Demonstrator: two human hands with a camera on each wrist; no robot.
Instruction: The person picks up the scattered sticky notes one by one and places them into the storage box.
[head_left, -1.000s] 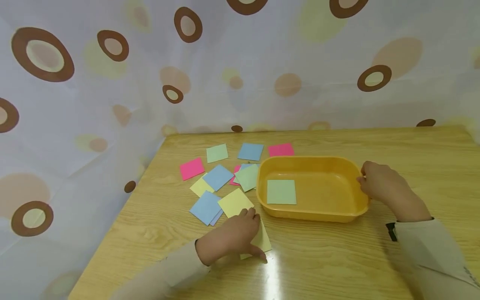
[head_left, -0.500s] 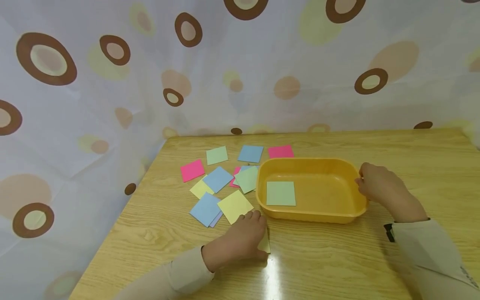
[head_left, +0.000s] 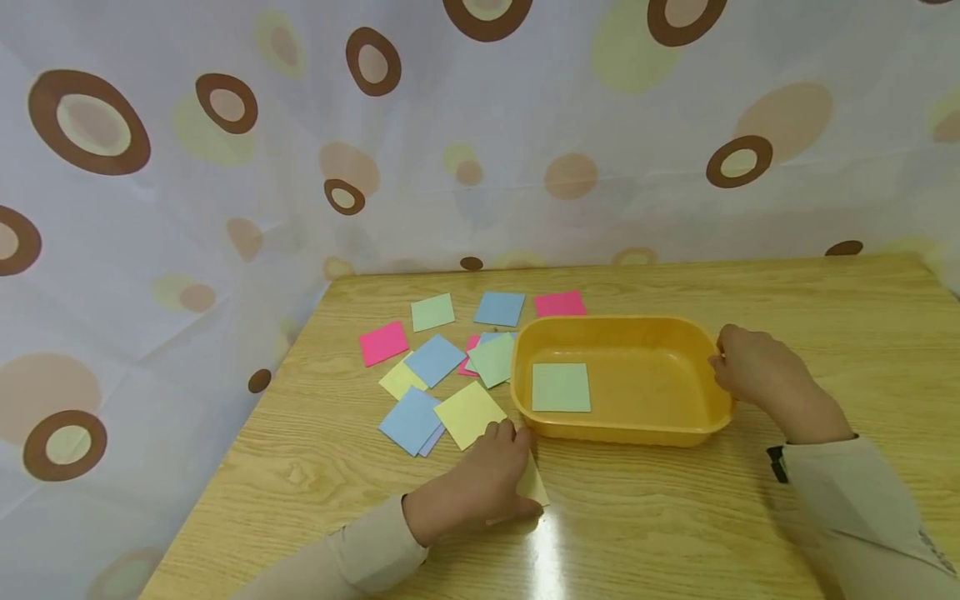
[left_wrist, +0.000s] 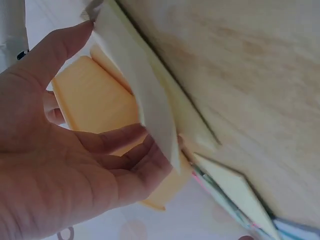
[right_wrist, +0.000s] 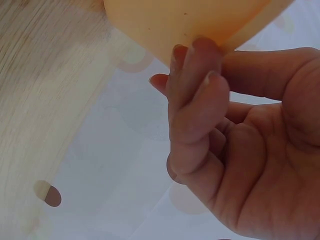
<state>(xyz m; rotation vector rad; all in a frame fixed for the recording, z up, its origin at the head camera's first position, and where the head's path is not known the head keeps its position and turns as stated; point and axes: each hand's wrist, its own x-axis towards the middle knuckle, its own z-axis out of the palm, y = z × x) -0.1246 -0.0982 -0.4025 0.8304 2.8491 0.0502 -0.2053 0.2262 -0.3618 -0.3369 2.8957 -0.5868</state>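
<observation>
From the head, looked forward and down, well back, across the table [head_left: 675, 517] to the spotted cloth [head_left: 288, 158], with the left hand [head_left: 480, 477] and right hand [head_left: 768, 377] both in sight. From the left wrist, peered very near and aslant past a yellow note [left_wrist: 144, 80] to the tub [head_left: 622, 434]. From the right wrist, faced the tub's edge, equally near and tilted. Shared tub, table and cloth across all three.

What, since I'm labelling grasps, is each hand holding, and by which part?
The left hand holds a yellow note by opposite edges; the right hand, the orange tray by its right end rim.
</observation>
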